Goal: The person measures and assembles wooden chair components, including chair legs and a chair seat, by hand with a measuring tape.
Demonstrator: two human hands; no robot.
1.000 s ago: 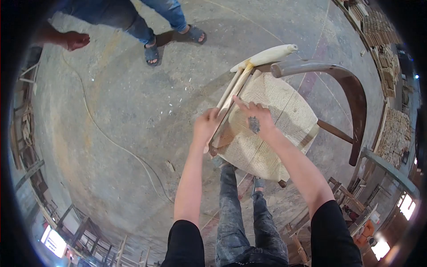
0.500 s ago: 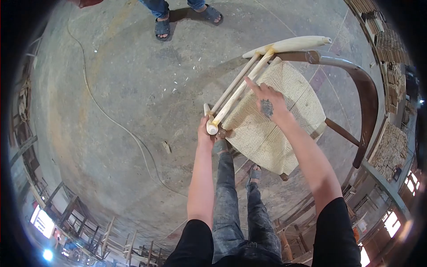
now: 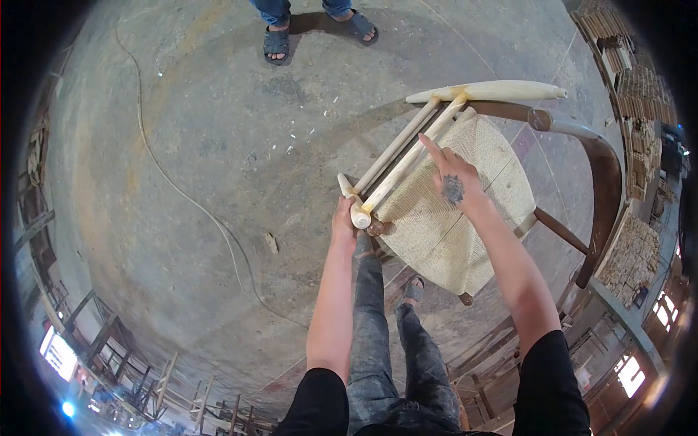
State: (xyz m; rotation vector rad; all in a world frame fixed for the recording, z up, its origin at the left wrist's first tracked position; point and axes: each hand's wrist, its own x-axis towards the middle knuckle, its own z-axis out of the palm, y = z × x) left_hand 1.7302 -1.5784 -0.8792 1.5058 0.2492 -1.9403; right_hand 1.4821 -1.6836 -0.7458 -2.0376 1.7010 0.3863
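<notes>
My left hand (image 3: 344,221) is wrapped round the near post of a pale, unfinished wooden chair frame (image 3: 407,165). Two rungs join this post to a longer tapered leg (image 3: 512,91) at the far end, with yellowish marks around the joints. My right hand (image 3: 458,174) holds nothing; its index finger is stretched out, with the tip right at the upper rung, while the other fingers are partly bent. Below both hands stands a dark brown chair with a woven cord seat (image 3: 465,211) and a curved back rail (image 3: 605,174). The pale frame overlaps the seat's left edge.
Another person's sandalled feet (image 3: 276,45) are on the concrete floor at the top. A thin cable (image 3: 171,178) curves across the floor on the left, and a small wood scrap (image 3: 271,243) lies near it. Stacked wood pieces (image 3: 643,94) line the right side.
The view has shifted slightly. The pale frame's far leg has swung a little lower and to the right, and my pointing right hand has moved along with it. My left hand keeps its grip.
</notes>
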